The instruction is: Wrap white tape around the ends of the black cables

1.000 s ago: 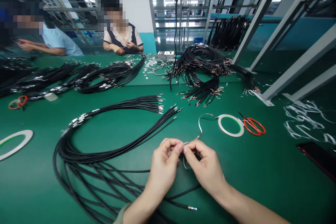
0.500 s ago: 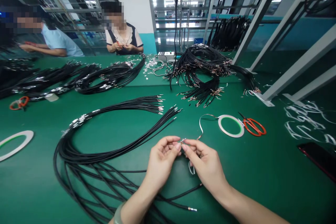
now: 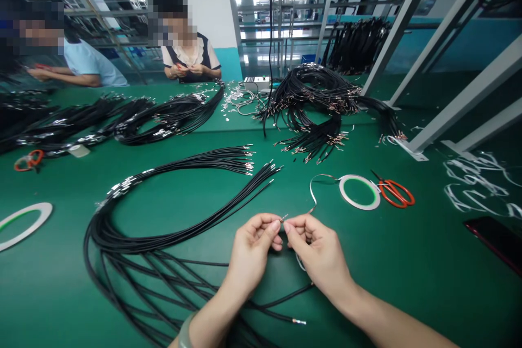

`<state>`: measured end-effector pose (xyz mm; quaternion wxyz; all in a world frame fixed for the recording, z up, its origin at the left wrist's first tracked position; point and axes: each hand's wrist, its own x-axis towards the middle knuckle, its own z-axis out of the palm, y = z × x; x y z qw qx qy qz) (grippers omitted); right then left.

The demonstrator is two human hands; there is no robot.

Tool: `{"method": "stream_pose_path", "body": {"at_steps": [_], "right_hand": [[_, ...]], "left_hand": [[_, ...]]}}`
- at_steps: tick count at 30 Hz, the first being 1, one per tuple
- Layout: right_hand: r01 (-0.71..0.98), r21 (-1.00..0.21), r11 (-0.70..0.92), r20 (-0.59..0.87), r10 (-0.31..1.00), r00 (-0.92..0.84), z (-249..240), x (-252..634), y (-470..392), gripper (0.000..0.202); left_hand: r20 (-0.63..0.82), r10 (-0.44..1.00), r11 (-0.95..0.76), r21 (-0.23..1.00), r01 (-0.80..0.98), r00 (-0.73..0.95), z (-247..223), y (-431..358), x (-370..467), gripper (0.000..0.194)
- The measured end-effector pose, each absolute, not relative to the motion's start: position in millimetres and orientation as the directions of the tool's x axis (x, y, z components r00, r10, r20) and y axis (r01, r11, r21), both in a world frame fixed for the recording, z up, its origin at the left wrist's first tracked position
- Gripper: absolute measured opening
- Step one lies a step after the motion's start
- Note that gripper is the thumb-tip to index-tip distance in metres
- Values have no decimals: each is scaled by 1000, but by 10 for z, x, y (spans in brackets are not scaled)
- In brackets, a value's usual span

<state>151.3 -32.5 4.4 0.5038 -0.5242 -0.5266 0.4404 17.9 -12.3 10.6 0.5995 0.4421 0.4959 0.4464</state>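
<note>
My left hand (image 3: 250,253) pinches a black cable near its thin stripped end (image 3: 284,217), which pokes out at the fingertips. Close against it, my right hand (image 3: 320,250) is closed on the narrow copper-and-white tape (image 3: 312,196). That tape runs back in a curve to a flat white-rimmed roll (image 3: 343,196) on the green table. Orange-handled scissors (image 3: 402,194) lie beside the roll. A curved bundle of black cables (image 3: 134,244) spreads to the left and passes under my left forearm. One loose cable end (image 3: 299,322) shows between my forearms.
Cable piles (image 3: 314,87) and more bundles (image 3: 167,114) lie across the back. Another tape roll (image 3: 41,212) and scissors (image 3: 29,160) are at left. White strips (image 3: 475,182), a dark phone (image 3: 491,236) and metal supports (image 3: 460,103) stand or lie right. Two people (image 3: 191,57) (image 3: 92,62) work opposite.
My right fingertips have drawn slightly away from the left ones, and the white tape loop beneath them shows less. The view has shifted slightly.
</note>
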Motion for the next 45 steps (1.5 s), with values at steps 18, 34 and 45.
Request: {"method": "stream_pose_path", "body": {"at_steps": [18, 34, 45], "right_hand": [[118, -993, -6, 2, 998, 68, 26, 1468, -362, 17], [71, -997, -37, -31, 997, 77, -13, 1493, -326, 19], [61, -998, -28, -24, 998, 66, 20, 1508, -333, 19]], "left_hand": [[-230, 971, 239, 956, -171, 68, 55, -116, 178, 19], [-239, 968, 244, 967, -68, 77, 44, -81, 140, 21], [-261, 956, 275, 957, -96, 137, 96, -88, 139, 23]]}}
